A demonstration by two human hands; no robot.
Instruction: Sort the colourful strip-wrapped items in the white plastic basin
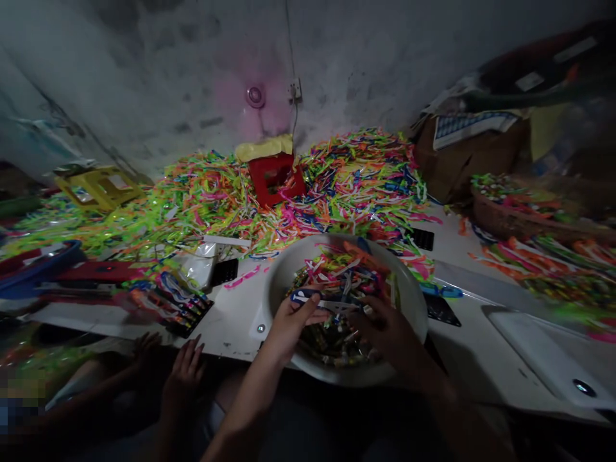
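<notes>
Fingers of the left hand [289, 319] pinch a blue-and-white strip [305, 297] at its blue end, thumb on top. Those of the right hand [387, 327] are curled at the strip's far-right reach, in shadow and blurred; I can't tell whether they grip it or only hover beside it. The step in hand looks to be two-handed handling of this one strip. Any shift of it seems to call for a steady left pinch and the right fingertips close to the white end.

The strip is above the middle of a pale basin [410, 285]. Its long axis runs left to right, almost level, blue end to the left, white length pointing right.

Below it, the basin holds a jumble of colored strips [344, 273]. The basin sits at the near edge of the white table [233, 321]. Left of it is a black tray [184, 328] bearing more strips, with a co-worker's hand [187, 362] just nearer. On the far side, a bright heap [206, 192] spreads around a red stool [261, 186]; a brown basket [500, 218] stands at the right.
</notes>
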